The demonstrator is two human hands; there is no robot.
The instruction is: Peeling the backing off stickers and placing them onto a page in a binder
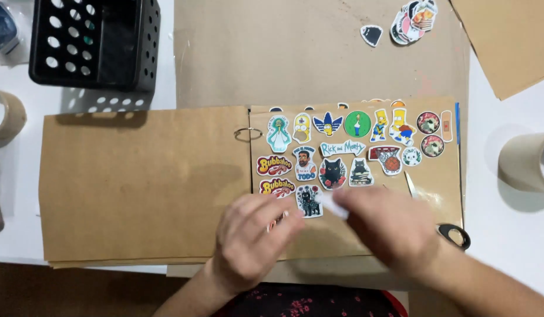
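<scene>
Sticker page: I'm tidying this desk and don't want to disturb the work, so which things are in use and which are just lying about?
In use:
- left hand and right hand, pinching a small white piece
- brown sticker page
- binder ring

Lying about:
- black crate
- tape rolls
- loose sticker pile
- scissors

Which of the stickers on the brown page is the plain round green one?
The green circle sticker in the top row, between a blue leaf-shaped sticker and a yellow cartoon figure; no other is a green disc.
</scene>
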